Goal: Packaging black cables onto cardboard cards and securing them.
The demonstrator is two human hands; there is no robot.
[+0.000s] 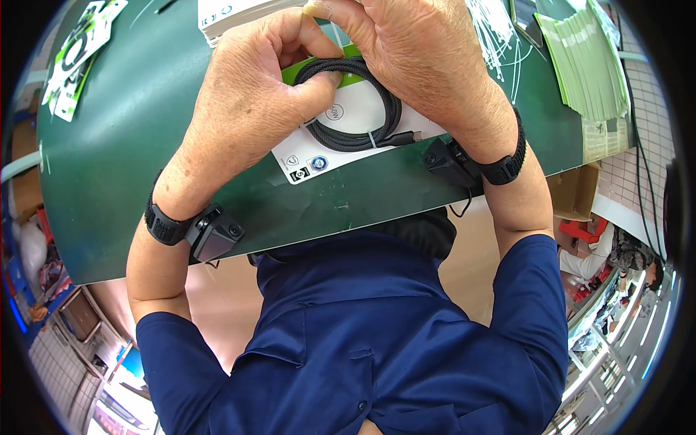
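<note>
A black braided cable (392,109) lies coiled on a white and green card (339,159) near the table's front edge. Its metal plug points right, and a thin tie binds the coil beside it. My left hand (243,98) is closed on the coil's upper left, thumb and fingers pinching cable and card. Just above, a thin pale cable tie (336,34) runs up from the coil. My right hand (435,61) arches over the card's upper right, with thumb and finger pinched at the tie's upper end. Its fingertips are partly cut off by the picture's top edge.
On the green table (109,196), carded cables (80,58) lie at far left. Behind my hands stands a stack of white cards (232,18). Loose white cable ties (493,36) and a stack of green cards (587,65) are at right. An open cardboard box (578,192) sits below.
</note>
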